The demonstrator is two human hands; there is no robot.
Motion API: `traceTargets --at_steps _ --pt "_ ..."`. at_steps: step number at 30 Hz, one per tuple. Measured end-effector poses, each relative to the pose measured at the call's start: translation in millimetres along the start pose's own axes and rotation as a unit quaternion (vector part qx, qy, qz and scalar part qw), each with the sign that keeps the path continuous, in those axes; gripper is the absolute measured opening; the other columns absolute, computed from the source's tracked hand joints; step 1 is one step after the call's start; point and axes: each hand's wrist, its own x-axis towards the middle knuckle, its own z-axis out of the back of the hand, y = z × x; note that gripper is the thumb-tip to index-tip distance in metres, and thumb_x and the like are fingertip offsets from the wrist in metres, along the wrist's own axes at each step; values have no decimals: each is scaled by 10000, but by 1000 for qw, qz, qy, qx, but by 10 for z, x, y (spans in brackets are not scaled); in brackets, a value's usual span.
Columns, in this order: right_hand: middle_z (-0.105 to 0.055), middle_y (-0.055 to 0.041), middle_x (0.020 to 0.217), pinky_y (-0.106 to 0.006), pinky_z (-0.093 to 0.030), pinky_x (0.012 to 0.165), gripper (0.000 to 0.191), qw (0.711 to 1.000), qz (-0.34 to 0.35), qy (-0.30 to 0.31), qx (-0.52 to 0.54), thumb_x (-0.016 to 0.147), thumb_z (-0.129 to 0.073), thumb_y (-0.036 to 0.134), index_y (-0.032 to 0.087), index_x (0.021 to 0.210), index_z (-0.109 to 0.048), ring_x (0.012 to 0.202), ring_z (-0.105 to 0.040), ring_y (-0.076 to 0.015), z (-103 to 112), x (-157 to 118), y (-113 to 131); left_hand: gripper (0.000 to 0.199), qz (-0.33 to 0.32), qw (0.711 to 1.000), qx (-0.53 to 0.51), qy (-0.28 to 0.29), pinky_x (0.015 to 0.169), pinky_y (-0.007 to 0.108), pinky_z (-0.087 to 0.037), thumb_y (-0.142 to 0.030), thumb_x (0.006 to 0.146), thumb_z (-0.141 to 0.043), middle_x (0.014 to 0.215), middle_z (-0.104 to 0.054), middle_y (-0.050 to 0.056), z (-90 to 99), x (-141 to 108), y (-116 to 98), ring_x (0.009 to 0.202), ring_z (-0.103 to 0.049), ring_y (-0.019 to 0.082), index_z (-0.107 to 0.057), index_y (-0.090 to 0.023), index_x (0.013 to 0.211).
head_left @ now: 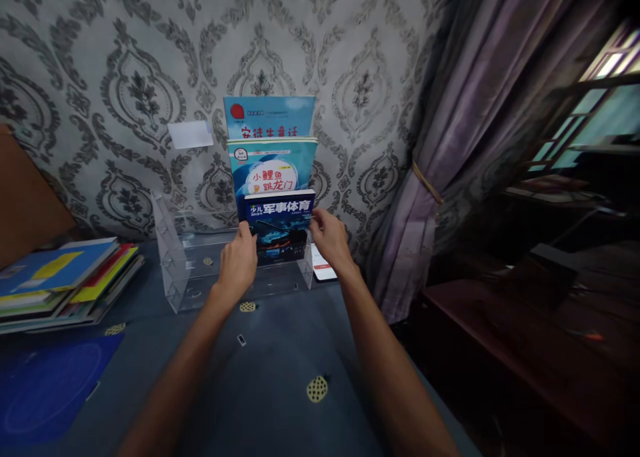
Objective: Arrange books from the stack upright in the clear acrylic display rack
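Both hands grip a dark blue book [281,234] with white Chinese characters, one at each side edge. My left hand [239,256] is closed on its left edge, and my right hand [330,236] pinches the right edge. The book stands upright in the front part of a clear acrylic rack [173,264], at its right end. Behind it rise a teal book [273,164] with red characters and, farther back, a light blue book [270,114]. The lower edge of the dark book shows through the clear front of the rack.
A stack of books [65,277] lies on the left of the blue-grey tablecloth [270,390], near a blue mat [55,384]. A phone [323,264] is beside the rack's right end. Patterned wallpaper [145,90] backs the table; a tied purple curtain [415,217] hangs right.
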Motion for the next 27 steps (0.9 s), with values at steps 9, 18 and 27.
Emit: traceTargets --at_steps 9,18,27 --pt "-765 -138 1051 -380 -512 861 385 999 17 -16 34 951 -389 282 163 1127 -710 955 -700 -279 39 -5 38 285 8 1000 3 16 723 347 -517 -260 1047 -346 982 -736 185 15 29 -20 893 -738 304 -513 -113 1224" --pt "-759 -146 1096 -400 -520 868 358 1000 -2 -8 21 907 -459 220 153 1153 -710 999 -703 -301 -9 -9 23 267 16 999 19 34 725 335 -510 -272 1053 -329 983 -739 183 47 34 -41 902 -737 297 -490 -123 1206" --pt "-781 -100 999 -377 -517 862 344 1000 -25 -4 8 856 -529 169 183 1134 -731 932 -714 -272 -37 -6 7 273 5 999 44 30 721 355 -522 -286 1058 -305 990 -743 179 -16 66 0 909 -737 321 -477 -122 1192"
